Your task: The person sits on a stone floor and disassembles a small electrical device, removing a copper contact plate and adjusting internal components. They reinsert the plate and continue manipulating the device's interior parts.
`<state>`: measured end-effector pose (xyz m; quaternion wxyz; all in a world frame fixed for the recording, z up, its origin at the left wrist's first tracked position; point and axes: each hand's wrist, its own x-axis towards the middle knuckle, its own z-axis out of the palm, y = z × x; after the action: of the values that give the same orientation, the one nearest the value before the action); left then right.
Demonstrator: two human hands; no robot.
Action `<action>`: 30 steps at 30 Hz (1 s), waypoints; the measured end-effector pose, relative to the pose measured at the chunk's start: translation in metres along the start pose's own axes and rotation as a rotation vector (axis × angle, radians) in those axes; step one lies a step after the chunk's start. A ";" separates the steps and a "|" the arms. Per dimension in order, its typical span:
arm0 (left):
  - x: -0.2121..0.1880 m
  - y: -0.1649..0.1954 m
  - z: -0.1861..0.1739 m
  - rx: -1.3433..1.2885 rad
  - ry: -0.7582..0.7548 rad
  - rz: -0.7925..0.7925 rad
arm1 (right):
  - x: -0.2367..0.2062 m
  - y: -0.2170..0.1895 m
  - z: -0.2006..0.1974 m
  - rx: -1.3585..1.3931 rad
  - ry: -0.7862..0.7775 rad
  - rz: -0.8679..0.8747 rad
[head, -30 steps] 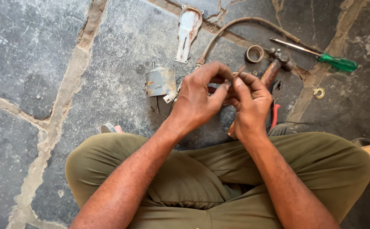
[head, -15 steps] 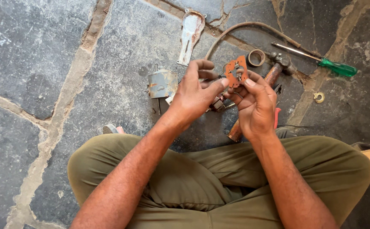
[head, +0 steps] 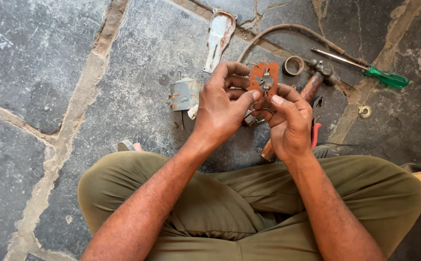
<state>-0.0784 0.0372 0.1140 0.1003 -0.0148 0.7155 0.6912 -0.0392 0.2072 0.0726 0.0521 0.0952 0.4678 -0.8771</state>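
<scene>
On a grey stone-slab floor (head: pixel 75 72), a seated person's left hand (head: pixel 220 108) and right hand (head: pixel 290 123) pinch an orange gasket-like plate (head: pixel 263 79) between them, fingers clamped on its edges above the lap. A green-handled screwdriver (head: pixel 365 70), hammer (head: pixel 312 84) and small metal housing (head: pixel 184 94) lie nearby.

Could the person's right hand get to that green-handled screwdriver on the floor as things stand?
Probably yes, but not straight away. The screwdriver lies in the open on the stone floor, with nothing over it. The right hand is busy, though, holding the orange plate with the left hand.
</scene>
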 end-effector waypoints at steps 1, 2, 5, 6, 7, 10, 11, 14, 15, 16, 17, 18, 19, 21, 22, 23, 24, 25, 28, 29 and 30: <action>0.000 0.002 0.000 0.004 0.002 -0.002 | 0.001 0.002 0.000 -0.004 0.011 -0.011; -0.001 0.004 0.000 0.052 -0.007 0.006 | 0.001 0.003 -0.001 -0.007 0.021 -0.021; -0.005 0.009 0.003 0.151 -0.033 0.056 | 0.002 0.007 -0.003 -0.103 0.108 -0.062; -0.008 0.010 0.004 0.156 -0.042 0.091 | 0.002 0.008 -0.003 -0.148 0.146 -0.077; -0.008 0.011 0.005 0.160 -0.053 0.126 | 0.003 0.008 -0.003 -0.128 0.151 -0.081; -0.007 0.012 0.006 0.138 -0.041 0.087 | 0.004 0.006 -0.004 -0.083 0.153 -0.081; -0.007 0.012 0.006 0.135 -0.043 0.090 | 0.004 0.004 -0.004 -0.076 0.142 -0.074; -0.008 0.011 0.004 0.130 -0.048 0.103 | 0.003 0.003 -0.001 -0.073 0.098 -0.065; -0.007 0.010 0.004 0.127 -0.048 0.110 | 0.003 0.003 0.000 -0.076 0.081 -0.065; -0.008 0.010 0.004 0.125 -0.048 0.116 | 0.002 0.002 0.001 -0.074 0.087 -0.066; -0.008 0.010 0.003 0.122 -0.054 0.108 | 0.002 0.003 0.002 -0.072 0.093 -0.068; -0.008 0.010 0.003 0.119 -0.058 0.100 | 0.002 0.003 0.003 -0.069 0.098 -0.070; -0.008 0.010 0.003 0.115 -0.062 0.093 | 0.002 0.003 0.003 -0.048 0.099 -0.054; -0.007 0.011 0.002 0.127 -0.041 0.128 | 0.004 0.001 0.002 -0.004 0.102 -0.024; -0.007 0.011 0.002 0.133 -0.032 0.145 | 0.005 -0.001 0.001 0.017 0.097 -0.011; -0.007 0.012 0.002 0.128 -0.038 0.134 | 0.005 -0.003 0.000 0.038 0.092 0.004; -0.007 0.012 0.001 0.125 -0.043 0.124 | 0.005 -0.004 0.000 0.059 0.085 0.018; -0.007 0.013 0.000 0.121 -0.048 0.113 | 0.005 -0.004 0.000 0.034 0.069 0.006; -0.006 0.014 0.001 0.133 -0.052 0.134 | 0.003 -0.004 0.002 -0.025 0.040 -0.022; -0.007 0.014 0.001 0.131 -0.055 0.128 | 0.003 -0.003 0.002 -0.032 0.042 -0.025; -0.007 0.014 0.001 0.130 -0.058 0.123 | 0.002 -0.003 0.003 -0.038 0.043 -0.028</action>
<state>-0.0737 0.0380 0.1290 0.0790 0.0556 0.7552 0.6484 -0.0424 0.2062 0.0759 0.0315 0.1067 0.4869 -0.8663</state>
